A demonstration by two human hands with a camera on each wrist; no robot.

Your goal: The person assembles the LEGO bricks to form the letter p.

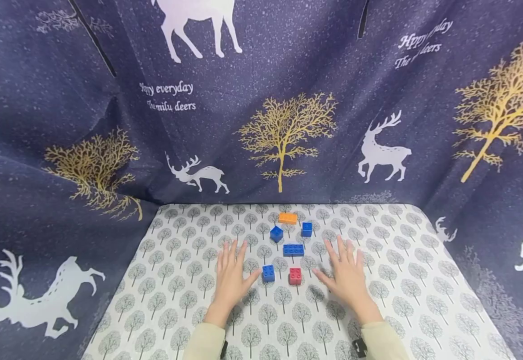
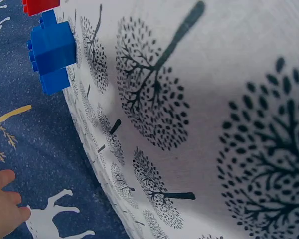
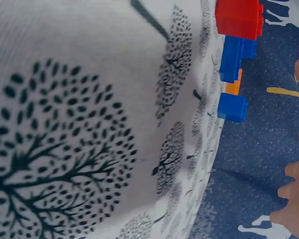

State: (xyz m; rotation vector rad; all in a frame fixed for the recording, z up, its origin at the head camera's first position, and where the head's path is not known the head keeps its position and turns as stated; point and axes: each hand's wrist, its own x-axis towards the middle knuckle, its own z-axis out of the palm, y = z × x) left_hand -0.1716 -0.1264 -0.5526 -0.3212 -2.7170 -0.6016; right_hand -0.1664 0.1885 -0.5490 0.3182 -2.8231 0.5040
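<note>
My left hand [image 1: 232, 280] is spread over the table, fingers straight, its thumb tip beside a square blue building block [image 1: 268, 273]. To the right my right hand [image 1: 346, 275] is spread too, its thumb pointing at a red building block [image 1: 295, 276]. Both hands hold nothing. Between and beyond them lie a long blue block [image 1: 293, 250], a small blue block turned cornerwise [image 1: 276, 234], another small blue block [image 1: 306, 229] and an orange block [image 1: 287, 218] farthest back. In the left wrist view the near blue block [image 2: 52, 46] shows large; the right wrist view has the red block [image 3: 237, 19] at its top.
A white cloth with grey trees [image 1: 162, 295] covers the table. Behind and at both sides hangs a dark blue curtain [image 1: 225, 125] printed with deer and golden trees, meeting the table's back edge. Pale sleeves [image 1: 205, 342] cover the forearms.
</note>
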